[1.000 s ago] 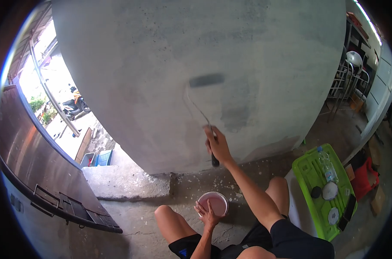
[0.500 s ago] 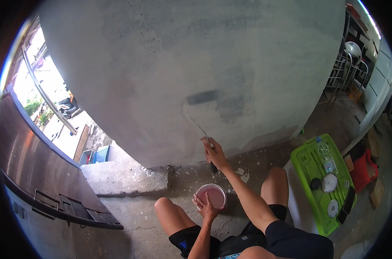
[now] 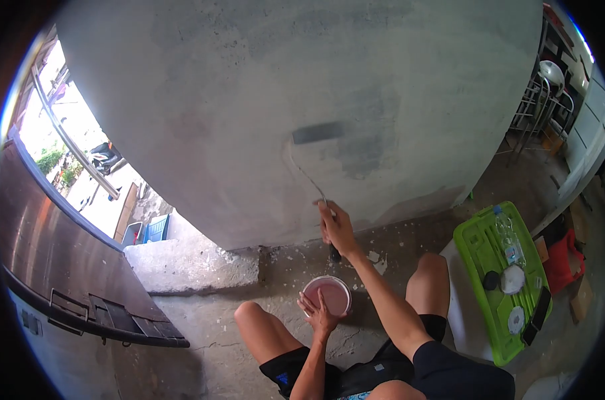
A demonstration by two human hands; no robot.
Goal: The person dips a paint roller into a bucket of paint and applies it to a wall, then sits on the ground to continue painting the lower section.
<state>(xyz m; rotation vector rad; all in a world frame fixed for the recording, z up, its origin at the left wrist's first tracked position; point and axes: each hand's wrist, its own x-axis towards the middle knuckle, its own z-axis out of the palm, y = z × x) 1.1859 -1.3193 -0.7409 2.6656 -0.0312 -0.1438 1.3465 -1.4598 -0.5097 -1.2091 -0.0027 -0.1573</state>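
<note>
My right hand (image 3: 336, 227) is wrapped round the dark handle of a paint roller (image 3: 319, 133). The roller's thin bent wire frame rises from my fist, and its sleeve lies against the grey wall (image 3: 249, 160), slightly blurred. Just right of the sleeve the wall has a darker, wet-looking patch. My left hand (image 3: 321, 317) holds the near left side of a small round bucket (image 3: 342, 297) between my knees. One digit reaches over the pinkish inside, while others lie along the left rim.
A green plastic lid (image 3: 469, 247) on the right carries a clear bottle (image 3: 509, 243) and several small items. To the left are a concrete step (image 3: 192, 270) and a brown metal door (image 3: 69, 240). Stools (image 3: 549, 93) stand at the back right.
The roller sleeve sits slightly higher in view, as does the bucket, and the whole view has shifted a little. Both hands keep their holds.
</note>
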